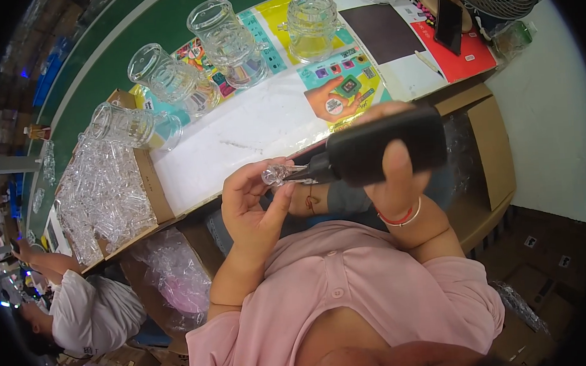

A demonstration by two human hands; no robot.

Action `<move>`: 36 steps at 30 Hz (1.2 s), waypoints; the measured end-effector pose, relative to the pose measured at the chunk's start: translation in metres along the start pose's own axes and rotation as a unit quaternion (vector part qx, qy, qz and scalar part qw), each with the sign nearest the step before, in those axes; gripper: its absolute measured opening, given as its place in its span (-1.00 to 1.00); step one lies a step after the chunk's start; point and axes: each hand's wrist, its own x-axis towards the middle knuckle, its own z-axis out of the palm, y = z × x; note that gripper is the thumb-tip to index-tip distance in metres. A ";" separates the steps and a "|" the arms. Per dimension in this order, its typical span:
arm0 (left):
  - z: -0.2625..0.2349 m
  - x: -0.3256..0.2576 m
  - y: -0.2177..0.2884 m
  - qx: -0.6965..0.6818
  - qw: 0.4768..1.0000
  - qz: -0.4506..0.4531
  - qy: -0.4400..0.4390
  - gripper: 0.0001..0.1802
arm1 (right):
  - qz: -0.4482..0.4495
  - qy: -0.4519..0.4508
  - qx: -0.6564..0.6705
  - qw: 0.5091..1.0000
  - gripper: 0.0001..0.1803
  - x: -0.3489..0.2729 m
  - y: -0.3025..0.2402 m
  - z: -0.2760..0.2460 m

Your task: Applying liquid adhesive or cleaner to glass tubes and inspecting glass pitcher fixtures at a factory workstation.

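Right hand (390, 177) wrapped around black tool (378, 147), nozzle pointing left. Left hand (250, 202) pinches small clear glass piece (278, 174) at nozzle tip, just off near bench (236, 129) edge. White bench strip beyond lies open. Cardboard box of glass pieces (102, 194) at left edge; four glass mugs (227, 43) along far side.
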 end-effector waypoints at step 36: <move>-0.113 0.014 -0.002 0.528 0.835 0.119 0.098 -0.73 | 0.356 0.133 0.504 0.776 -0.64 0.021 0.091 -0.056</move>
